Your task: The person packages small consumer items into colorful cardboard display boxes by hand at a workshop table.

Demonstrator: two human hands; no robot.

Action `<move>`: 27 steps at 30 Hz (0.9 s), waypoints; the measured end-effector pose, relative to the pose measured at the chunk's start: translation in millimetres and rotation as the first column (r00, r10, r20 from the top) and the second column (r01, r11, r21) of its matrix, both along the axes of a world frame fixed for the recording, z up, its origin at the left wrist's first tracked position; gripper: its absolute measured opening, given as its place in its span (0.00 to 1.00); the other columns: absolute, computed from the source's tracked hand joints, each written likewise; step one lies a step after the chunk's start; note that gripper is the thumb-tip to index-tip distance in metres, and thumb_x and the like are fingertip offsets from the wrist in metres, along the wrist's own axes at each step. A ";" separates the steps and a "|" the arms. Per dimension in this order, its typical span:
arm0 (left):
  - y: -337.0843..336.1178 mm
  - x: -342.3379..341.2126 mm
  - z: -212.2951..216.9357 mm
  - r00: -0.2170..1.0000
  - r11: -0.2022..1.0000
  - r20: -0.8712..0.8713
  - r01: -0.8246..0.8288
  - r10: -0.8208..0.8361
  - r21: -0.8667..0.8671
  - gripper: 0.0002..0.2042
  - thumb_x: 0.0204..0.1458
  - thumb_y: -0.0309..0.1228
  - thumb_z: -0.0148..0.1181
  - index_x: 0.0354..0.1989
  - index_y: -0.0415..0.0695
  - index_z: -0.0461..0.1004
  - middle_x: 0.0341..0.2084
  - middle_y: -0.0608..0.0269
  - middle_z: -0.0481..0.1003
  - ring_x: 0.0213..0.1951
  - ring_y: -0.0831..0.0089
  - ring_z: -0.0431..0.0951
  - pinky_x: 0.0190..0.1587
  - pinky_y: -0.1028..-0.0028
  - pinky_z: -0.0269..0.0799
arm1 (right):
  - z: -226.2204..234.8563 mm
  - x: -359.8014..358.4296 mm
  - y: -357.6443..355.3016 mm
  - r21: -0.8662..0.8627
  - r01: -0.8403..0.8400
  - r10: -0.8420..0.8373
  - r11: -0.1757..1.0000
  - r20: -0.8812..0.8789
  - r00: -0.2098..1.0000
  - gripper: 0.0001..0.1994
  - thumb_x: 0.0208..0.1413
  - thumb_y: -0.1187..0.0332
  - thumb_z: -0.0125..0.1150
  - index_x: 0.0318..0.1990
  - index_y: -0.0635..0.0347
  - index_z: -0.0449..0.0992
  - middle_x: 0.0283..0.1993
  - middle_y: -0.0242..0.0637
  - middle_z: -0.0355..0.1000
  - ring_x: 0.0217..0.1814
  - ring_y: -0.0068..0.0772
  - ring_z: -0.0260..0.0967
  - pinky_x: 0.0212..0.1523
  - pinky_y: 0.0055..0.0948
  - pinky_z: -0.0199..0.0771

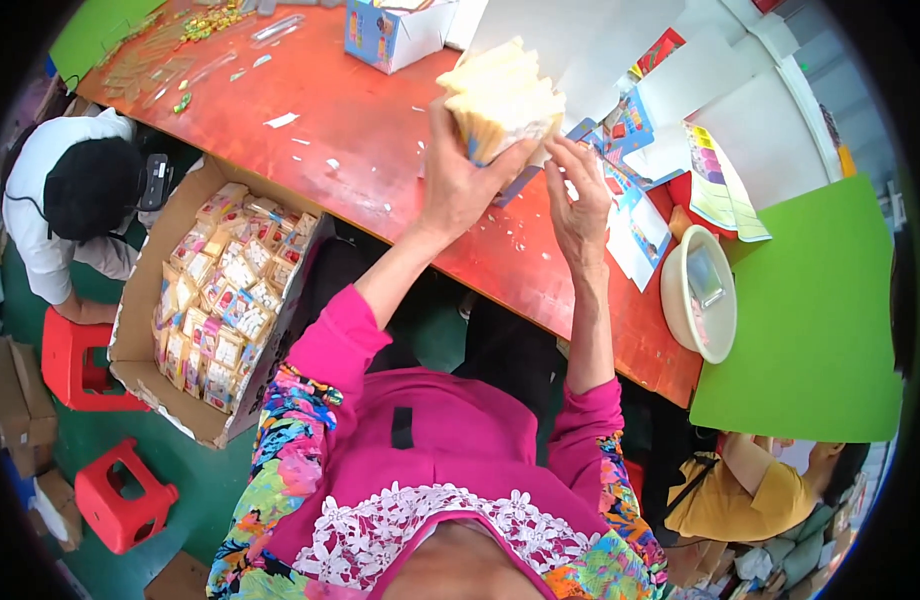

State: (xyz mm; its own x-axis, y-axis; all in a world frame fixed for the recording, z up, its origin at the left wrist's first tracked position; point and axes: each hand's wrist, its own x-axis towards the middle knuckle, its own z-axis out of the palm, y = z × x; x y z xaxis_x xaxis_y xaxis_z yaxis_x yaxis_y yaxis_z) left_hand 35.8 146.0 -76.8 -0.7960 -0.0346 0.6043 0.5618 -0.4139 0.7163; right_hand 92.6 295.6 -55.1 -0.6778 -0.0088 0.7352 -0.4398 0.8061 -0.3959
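Card stack held above the red counter

Over the red counter (380,130), past the cardboard box of packets (220,300) at its near edge, the left hand (460,180) grips a thick stack of cards (502,100); the right hand (580,205), fingers loosely spread, touches the stack's lower edge

Red table (380,130) with paper sheets (620,45)

Long red worktable (380,120) runs across the far side, surface scuffed and littered with white scraps; green panel (810,320) abuts its right end; another green panel (100,25) at far left; floor (195,480) dark green; two red plastic stools (120,495) near left; daylight even, no harsh shadows.
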 end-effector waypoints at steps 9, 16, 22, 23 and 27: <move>42.6 -9.4 11.3 0.982 0.989 0.130 -0.144 0.138 0.038 0.30 0.45 0.35 0.72 0.51 0.38 0.60 0.43 0.54 0.72 0.44 0.66 0.75 0.47 0.67 0.72 | -14.8 -1.1 16.0 0.015 0.079 -0.079 0.997 -0.007 0.997 0.08 0.55 0.77 0.62 0.43 0.64 0.79 0.47 0.41 0.75 0.50 0.39 0.74 0.50 0.33 0.73; 55.2 -13.6 -9.1 0.977 0.977 0.043 -0.208 0.210 -0.040 0.32 0.45 0.35 0.72 0.54 0.37 0.60 0.46 0.51 0.72 0.50 0.65 0.74 0.50 0.67 0.71 | 17.4 -33.5 11.5 -0.351 -0.099 0.106 0.931 0.003 0.994 0.25 0.67 0.56 0.50 0.64 0.65 0.63 0.57 0.46 0.69 0.57 0.33 0.68 0.54 0.30 0.69; 59.2 4.3 31.4 0.993 0.942 0.120 -0.043 0.003 0.332 0.29 0.49 0.33 0.70 0.54 0.37 0.60 0.50 0.57 0.69 0.52 0.72 0.72 0.52 0.71 0.70 | 52.8 -66.0 9.0 -0.448 -0.371 0.471 0.813 0.132 0.872 0.40 0.62 0.34 0.41 0.64 0.62 0.64 0.55 0.46 0.71 0.57 0.34 0.68 0.55 0.31 0.68; 54.5 5.7 36.1 0.992 0.941 0.126 -0.051 0.009 0.335 0.29 0.49 0.33 0.70 0.54 0.37 0.60 0.50 0.57 0.69 0.52 0.72 0.72 0.52 0.71 0.70 | 61.2 -66.0 5.8 -0.393 -0.392 0.484 0.832 0.169 0.858 0.40 0.61 0.34 0.43 0.64 0.61 0.65 0.55 0.45 0.71 0.56 0.32 0.67 0.55 0.31 0.68; 40.4 3.0 45.6 0.977 0.925 0.165 0.062 -0.132 0.375 0.29 0.51 0.34 0.69 0.55 0.37 0.59 0.50 0.57 0.68 0.52 0.73 0.71 0.53 0.72 0.70 | 71.0 -74.8 1.2 -0.302 -0.220 0.311 0.928 0.296 0.903 0.31 0.63 0.44 0.49 0.60 0.63 0.69 0.40 0.38 0.74 0.41 0.26 0.69 0.42 0.28 0.71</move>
